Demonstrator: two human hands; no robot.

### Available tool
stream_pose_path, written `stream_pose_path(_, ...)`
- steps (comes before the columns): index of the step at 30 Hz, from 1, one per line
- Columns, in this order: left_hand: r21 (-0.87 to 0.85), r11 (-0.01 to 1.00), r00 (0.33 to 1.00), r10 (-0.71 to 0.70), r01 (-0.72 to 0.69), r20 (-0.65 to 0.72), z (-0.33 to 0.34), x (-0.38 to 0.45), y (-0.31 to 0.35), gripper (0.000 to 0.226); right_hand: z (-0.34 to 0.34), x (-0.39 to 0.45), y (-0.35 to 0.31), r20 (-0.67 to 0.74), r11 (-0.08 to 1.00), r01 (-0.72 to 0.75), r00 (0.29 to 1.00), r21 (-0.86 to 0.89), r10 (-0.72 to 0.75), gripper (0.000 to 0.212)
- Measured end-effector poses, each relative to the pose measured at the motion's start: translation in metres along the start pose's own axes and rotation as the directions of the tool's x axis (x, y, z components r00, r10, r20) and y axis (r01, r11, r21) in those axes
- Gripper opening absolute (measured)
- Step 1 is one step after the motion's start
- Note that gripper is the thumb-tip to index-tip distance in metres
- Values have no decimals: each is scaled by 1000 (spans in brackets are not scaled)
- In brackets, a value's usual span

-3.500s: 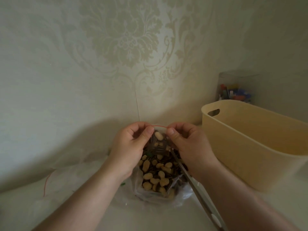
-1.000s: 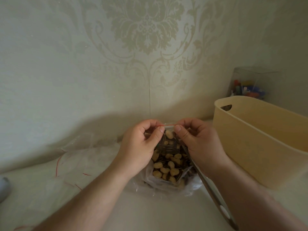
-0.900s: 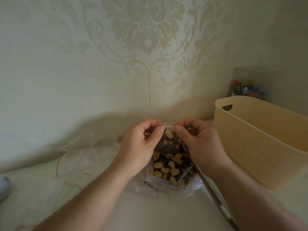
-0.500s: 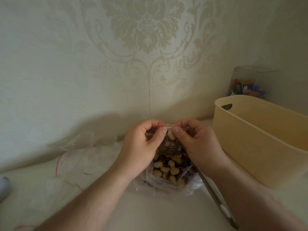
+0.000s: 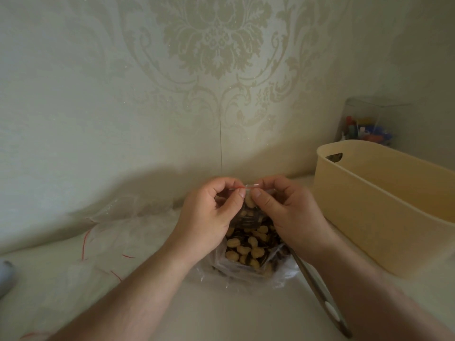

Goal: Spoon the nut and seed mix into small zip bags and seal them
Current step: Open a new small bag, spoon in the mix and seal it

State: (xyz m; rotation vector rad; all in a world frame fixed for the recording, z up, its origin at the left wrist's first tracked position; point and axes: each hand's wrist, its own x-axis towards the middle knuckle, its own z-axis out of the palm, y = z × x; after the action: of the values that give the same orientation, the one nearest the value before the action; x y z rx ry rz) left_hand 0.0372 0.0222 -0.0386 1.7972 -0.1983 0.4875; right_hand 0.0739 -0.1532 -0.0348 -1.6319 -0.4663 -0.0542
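A small clear zip bag (image 5: pixel 249 205) with a red strip along its top holds nuts and dark seeds. It is held up above a larger clear bag of the nut and seed mix (image 5: pixel 248 249) on the counter. My left hand (image 5: pixel 209 217) pinches the left part of the red strip between thumb and forefinger. My right hand (image 5: pixel 283 212) pinches the strip just to the right, thumbs nearly touching. A spoon handle (image 5: pixel 320 296) sticks out of the large bag toward the lower right, under my right wrist.
A beige plastic tub (image 5: pixel 384 203) stands at the right, with a clear box of coloured items (image 5: pixel 369 126) behind it. Several empty zip bags with red strips (image 5: pixel 118 232) lie at the left. A patterned wall rises close behind. A grey object (image 5: pixel 5 276) shows at the left edge.
My thumbs have slid closer together along the red strip of the small bag. The small bag hangs in the same place above the large one.
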Motion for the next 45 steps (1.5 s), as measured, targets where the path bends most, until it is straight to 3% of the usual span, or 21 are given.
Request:
stream_pose_path(14,10,1000,1000,-3,3,1,3,-2,1,9,1,-1,-4,-26,996,54,998,-65,-56,4)
stream_pose_path(23,-29,999,999,-17,16,-31,3,0,0,12,1,0,-8,-128,997,-30,991,73,39,5)
stream_pose_path(34,-101,995,992,-28,16,-119,3,4,-1,8,-6,3,-8,-183,994,-104,977,28,107,9)
stream_pose_path(38,-143,990,996,-35,23,-85,4,3,2,13,-4,2,-9,-171,995,-96,980,34,100,11)
stream_pose_path(42,-200,970,985,-111,136,131,5,0,6,38,-6,3,-9,-164,984,-77,981,160,104,14)
stream_pose_path(45,-210,962,976,-142,175,163,7,0,3,50,-8,5,-9,-168,957,-90,976,276,140,15)
